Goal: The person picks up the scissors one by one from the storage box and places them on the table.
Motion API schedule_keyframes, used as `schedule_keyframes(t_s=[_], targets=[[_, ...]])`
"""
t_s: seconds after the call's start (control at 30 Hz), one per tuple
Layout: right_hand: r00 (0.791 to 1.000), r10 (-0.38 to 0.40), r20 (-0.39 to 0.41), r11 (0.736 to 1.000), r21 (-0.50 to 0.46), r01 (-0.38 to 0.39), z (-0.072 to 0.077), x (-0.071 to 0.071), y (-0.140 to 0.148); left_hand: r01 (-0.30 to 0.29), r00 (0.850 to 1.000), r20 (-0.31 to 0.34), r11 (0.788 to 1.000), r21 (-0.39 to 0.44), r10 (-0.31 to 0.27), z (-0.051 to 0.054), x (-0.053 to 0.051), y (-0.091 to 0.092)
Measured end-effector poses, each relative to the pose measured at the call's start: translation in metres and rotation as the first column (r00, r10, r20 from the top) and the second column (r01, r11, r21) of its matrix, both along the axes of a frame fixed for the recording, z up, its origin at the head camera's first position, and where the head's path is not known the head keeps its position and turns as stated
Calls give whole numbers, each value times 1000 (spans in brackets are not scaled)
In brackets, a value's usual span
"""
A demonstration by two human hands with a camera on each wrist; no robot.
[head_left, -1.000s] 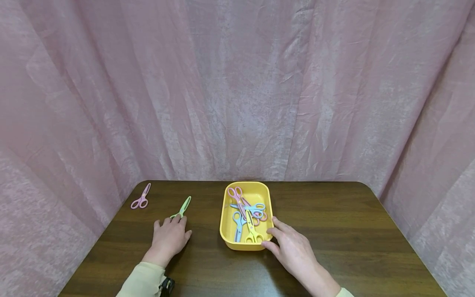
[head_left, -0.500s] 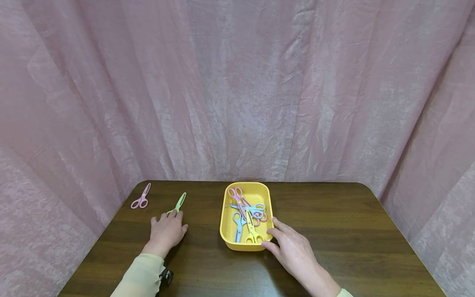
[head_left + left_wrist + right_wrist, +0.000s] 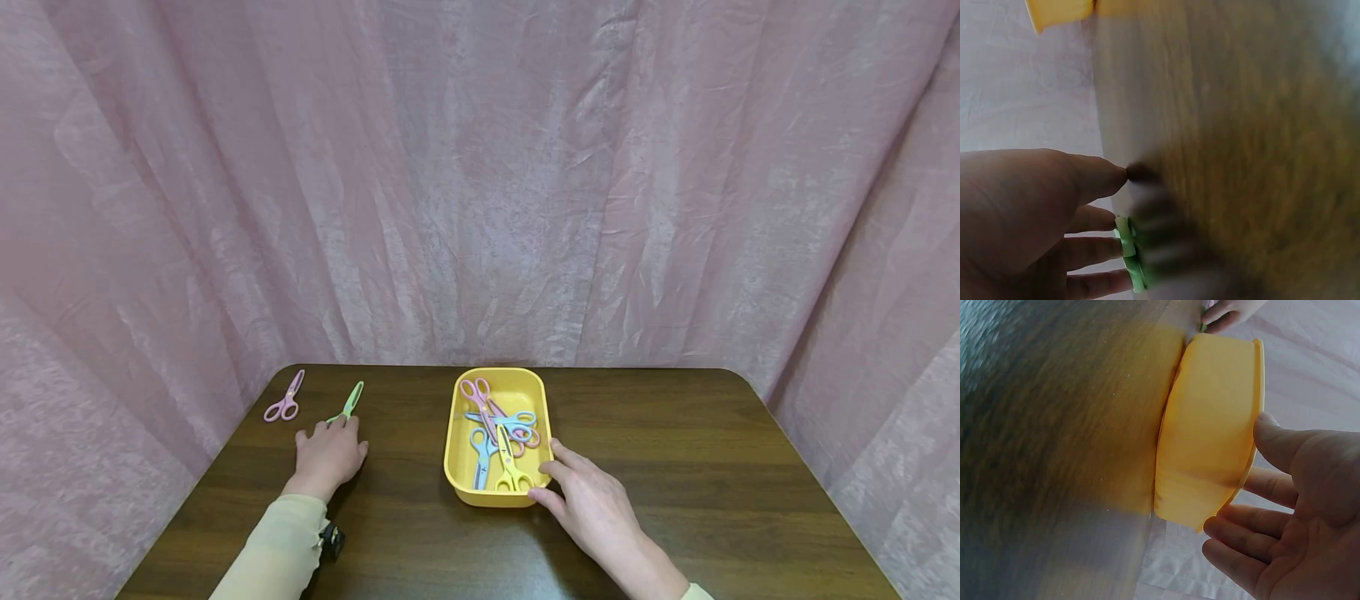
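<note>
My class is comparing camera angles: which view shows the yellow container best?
The head view, looking down into the yellow container, showing most of its rim and the scissors inside. The right wrist view shows its outside wall and rim, not its contents; the left wrist view catches only part at the top.

This looks like a curtained-off tabletop booth indoors; whether it stands in a home, an office or a studio cannot be told. A pale pink curtain of crushed, velvety fabric (image 3: 495,183) hangs in tall folds behind and at both sides of a dark brown, wood-grained table (image 3: 675,450) with rounded far corners. On it, a rounded rectangular yellow plastic tray (image 3: 491,498) holds pastel-coloured scissors (image 3: 512,469).
</note>
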State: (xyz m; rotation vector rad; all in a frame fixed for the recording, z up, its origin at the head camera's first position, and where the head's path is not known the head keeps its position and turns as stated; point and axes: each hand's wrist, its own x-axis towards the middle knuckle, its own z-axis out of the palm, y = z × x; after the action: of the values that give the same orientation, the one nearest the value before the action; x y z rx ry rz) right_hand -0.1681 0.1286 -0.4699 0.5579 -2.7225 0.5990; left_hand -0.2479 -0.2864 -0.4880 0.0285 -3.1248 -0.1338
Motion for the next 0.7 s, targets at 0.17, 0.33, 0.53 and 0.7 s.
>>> schedule_keyframes(t_s=[0.17, 0.33, 0.53, 0.7], targets=[[1000, -2, 4, 1000, 0, 2, 0, 0, 0, -22, 1000, 18, 1000, 14, 21, 0, -8, -8], [1000, 5, 0, 1000, -2, -5, -1, 0, 1, -52, 997, 52, 998, 34, 50, -4, -15, -16], [996, 40, -86, 999, -28, -43, -14, -4, 5, -79, 995, 69, 995, 64, 74, -4, -20, -21], [996, 36, -78, 999, -23, -38, -13, -5, 5, -90, 994, 74, 993, 71, 85, -6, -25, -27]])
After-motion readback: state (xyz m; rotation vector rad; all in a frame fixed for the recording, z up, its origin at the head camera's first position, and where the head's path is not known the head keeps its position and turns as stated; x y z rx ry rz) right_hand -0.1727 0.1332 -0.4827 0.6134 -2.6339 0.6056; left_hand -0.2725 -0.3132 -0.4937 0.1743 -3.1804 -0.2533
